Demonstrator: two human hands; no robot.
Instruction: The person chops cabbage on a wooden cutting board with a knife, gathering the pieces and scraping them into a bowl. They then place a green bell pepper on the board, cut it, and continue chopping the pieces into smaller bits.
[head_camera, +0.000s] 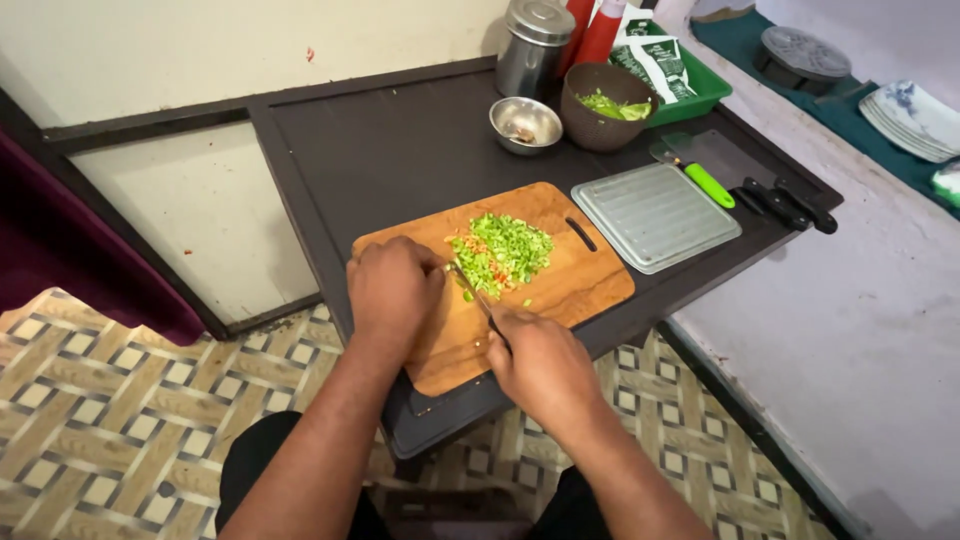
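A wooden cutting board lies on a dark table. On it sits a pile of chopped green vegetables with a few orange bits. My right hand is shut on a knife whose blade reaches the left edge of the pile. My left hand rests curled on the board just left of the blade, fingers bent down at the pile's edge.
A pale ribbed tray lies right of the board, beside a green-handled cleaver and black-handled knives. Behind stand a small steel bowl, a brown bowl of greens, a steel canister, red bottles and a green tray. Plates sit far right.
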